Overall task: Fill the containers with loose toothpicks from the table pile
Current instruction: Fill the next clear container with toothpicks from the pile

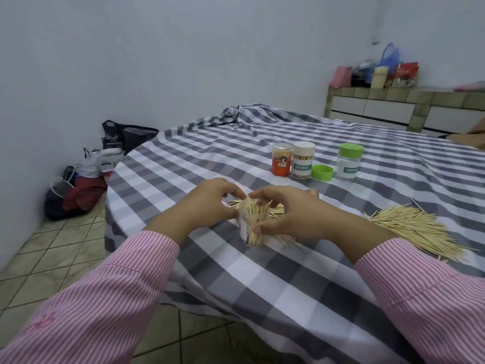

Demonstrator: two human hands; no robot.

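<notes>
A clear container (253,232) with a white label stands upright on the checked tablecloth, packed with toothpicks (254,210) that stick out of its top. My left hand (210,206) holds the container's left side. My right hand (286,214) wraps its right side, thumb low on the front and fingers over the toothpick tips. A big pile of loose toothpicks (409,227) lies to the right, and a smaller scatter (275,212) shows behind my hands.
Farther back stand an orange container (282,159), a white-capped full toothpick jar (303,160), a loose green lid (322,172) and a green-capped jar (349,162). The table edge (110,185) drops off left, with bags (78,190) on the floor.
</notes>
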